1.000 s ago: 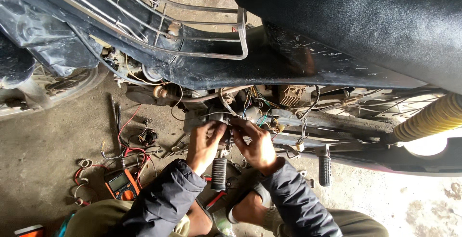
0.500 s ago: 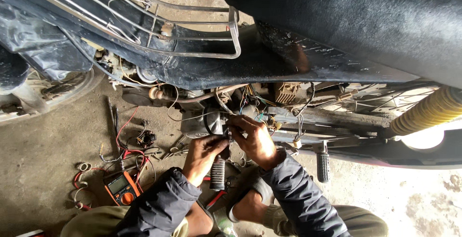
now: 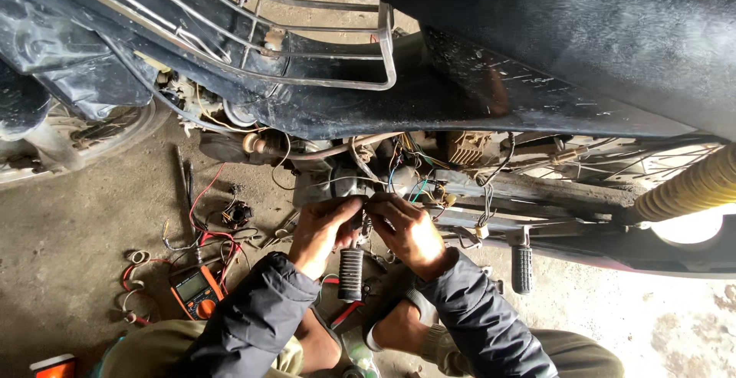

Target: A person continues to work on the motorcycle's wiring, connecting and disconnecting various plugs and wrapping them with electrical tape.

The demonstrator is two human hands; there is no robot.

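Below the seat, mid-frame: both hands meeting at a small dark part [image 3: 357, 217] by the wiring [image 3: 418, 182] of a motorcycle [image 3: 475, 94].
Part: held between the two hands, just above the near footpeg [image 3: 350, 274], just below and left of the wire bundle; too small and shaded to tell its exact kind.
Left hand [image 3: 322, 228]: left of the part, fingers curled, grip pinched together on the part's left end.
Right hand [image 3: 410, 228]: right of the part, thumb and forefinger clamped on its right end, back of the hand toward the camera.
Axis: part lying roughly left to right between the fingertips, across the upright footpeg under it.
Nearer hand: neither clearly; both touching, left from the lower left, right from the lower right.
Direction to bike: wiring up and a little right of the grip, near, not touching as far as visible.
Far footpeg [image 3: 522, 268]: well right of the hands, hanging upright under the frame.
Floor [image 3: 69, 225]: meter [image 3: 195, 290] with red leads [image 3: 211, 236] left of the left sleeve, apart from both hands; loose wires and small bits around it.
Rack [image 3: 307, 48]: above, well apart from the work.
Spring [image 3: 690, 190]: yellow, far right, apart.
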